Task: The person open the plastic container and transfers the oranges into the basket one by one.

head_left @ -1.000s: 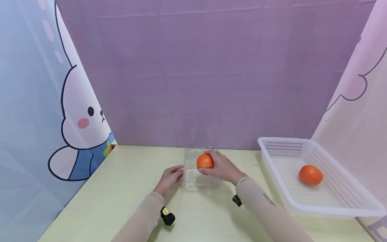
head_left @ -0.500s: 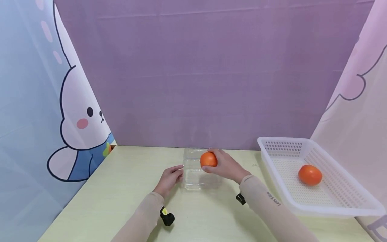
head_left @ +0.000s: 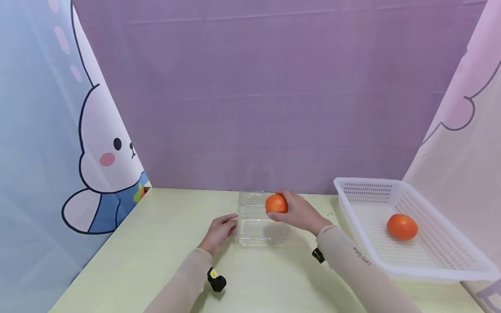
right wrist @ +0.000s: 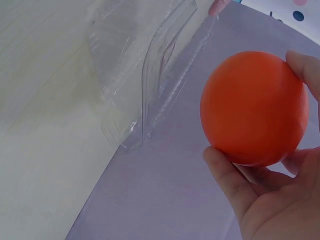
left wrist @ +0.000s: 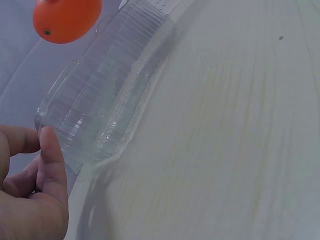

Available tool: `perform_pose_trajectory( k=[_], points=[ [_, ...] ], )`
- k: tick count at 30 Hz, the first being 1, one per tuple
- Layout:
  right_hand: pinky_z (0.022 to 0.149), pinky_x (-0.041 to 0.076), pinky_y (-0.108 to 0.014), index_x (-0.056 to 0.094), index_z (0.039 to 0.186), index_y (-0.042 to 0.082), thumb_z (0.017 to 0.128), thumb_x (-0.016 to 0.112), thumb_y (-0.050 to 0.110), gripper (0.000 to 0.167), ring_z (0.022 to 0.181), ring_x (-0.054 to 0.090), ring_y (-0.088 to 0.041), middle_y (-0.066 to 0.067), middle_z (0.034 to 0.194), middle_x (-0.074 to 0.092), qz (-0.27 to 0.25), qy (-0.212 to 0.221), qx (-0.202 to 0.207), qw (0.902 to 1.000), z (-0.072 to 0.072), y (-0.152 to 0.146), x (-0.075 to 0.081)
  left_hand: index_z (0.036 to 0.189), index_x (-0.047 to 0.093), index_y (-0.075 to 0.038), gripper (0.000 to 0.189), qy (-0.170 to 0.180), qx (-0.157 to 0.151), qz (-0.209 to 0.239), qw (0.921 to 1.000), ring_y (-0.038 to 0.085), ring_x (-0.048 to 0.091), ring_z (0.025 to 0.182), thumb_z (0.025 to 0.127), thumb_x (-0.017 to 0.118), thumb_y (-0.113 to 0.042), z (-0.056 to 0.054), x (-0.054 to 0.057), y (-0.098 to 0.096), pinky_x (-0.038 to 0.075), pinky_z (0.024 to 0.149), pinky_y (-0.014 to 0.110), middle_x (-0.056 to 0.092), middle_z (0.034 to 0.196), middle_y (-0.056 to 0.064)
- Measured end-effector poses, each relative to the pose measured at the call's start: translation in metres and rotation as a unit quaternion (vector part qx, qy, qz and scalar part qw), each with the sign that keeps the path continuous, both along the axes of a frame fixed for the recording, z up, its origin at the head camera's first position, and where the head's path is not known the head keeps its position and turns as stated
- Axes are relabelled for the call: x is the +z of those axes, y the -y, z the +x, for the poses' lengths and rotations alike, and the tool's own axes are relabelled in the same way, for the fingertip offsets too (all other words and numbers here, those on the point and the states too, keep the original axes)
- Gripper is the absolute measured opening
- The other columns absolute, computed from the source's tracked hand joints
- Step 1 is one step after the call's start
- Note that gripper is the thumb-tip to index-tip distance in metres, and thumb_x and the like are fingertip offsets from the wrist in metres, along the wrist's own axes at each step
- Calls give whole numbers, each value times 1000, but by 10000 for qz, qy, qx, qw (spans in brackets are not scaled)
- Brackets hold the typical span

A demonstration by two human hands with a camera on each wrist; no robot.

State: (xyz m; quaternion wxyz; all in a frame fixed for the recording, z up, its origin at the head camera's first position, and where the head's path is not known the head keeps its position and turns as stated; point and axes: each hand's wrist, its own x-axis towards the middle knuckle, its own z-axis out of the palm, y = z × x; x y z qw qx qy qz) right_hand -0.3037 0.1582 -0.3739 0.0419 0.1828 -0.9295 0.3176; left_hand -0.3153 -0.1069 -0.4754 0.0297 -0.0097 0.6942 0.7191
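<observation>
In the head view a clear plastic clamshell box [head_left: 252, 230] stands open at mid-table, its lid toward the purple backdrop. My left hand [head_left: 219, 232] is at its left side; the left wrist view shows thumb and finger [left wrist: 50, 150] pinching the box's rim. My right hand [head_left: 300, 213] grips a smooth orange-red tomato [head_left: 276, 207] over the box's right side. Seen from the right wrist, thumb and fingers are spread round the tomato [right wrist: 255, 107], with the box [right wrist: 155, 75] beyond it. A small green stem spot shows on the tomato [left wrist: 70, 20] in the left wrist view.
A white perforated plastic basket [head_left: 375, 261] stands at the table's right, with another tomato [head_left: 402, 227] in it. The pale wooden table [head_left: 129, 261] ends at a purple cloth backdrop [head_left: 250, 95]. A rabbit-print curtain [head_left: 39, 143] hangs at the left.
My right hand has moved steadily to the right and slightly toward the back, carrying the tomato from the box's middle to its right side. My left hand and the box stay put.
</observation>
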Motion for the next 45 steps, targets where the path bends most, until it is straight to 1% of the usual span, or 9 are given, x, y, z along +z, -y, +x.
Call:
perform_pose_trajectory(
  k=[9,22,28,35,40,45],
  points=[
    [84,52,-41,52,139,17,84,77,52,70,97,59,-19,0,121,58,23,-73,22,10000,0,-10,5,134,56,11,38,13,2,44,10000,13,58,87,100,57,-5,-1,0,0,54,74,20,62,106,17],
    [85,52,-43,51,139,15,85,76,53,71,99,59,-22,-4,125,57,152,-129,-61,9998,0,-19,8,133,57,11,37,-19,-10,18,10000,13,58,87,100,58,-5,-1,-1,0,54,77,23,62,106,17],
    [83,53,-43,52,136,14,85,75,53,69,97,59,-22,-5,121,59,201,-213,-39,9996,-1,-23,10,134,56,11,38,5,-42,40,10000,13,58,87,101,58,-7,0,0,0,54,77,25,62,108,18],
    [81,53,-44,53,135,11,86,75,51,67,95,60,-25,-8,118,60,317,-356,-43,9989,0,-31,17,133,57,11,37,15,33,34,10000,12,58,85,100,58,-5,-1,0,0,54,75,23,62,104,17],
    [81,53,-45,52,136,9,86,76,49,68,95,59,-26,-10,120,60,385,-444,-39,9983,-2,-37,23,133,57,11,37,-8,11,64,10000,13,58,86,99,58,-5,-2,-1,1,55,76,24,62,103,16],
    [80,53,-45,50,137,9,86,76,49,69,94,60,-27,-11,120,59,471,-427,-43,9980,-3,-44,29,133,57,11,37,3,-15,53,10000,13,58,86,100,58,-6,-2,-1,1,55,78,26,62,103,15]
  ],
)
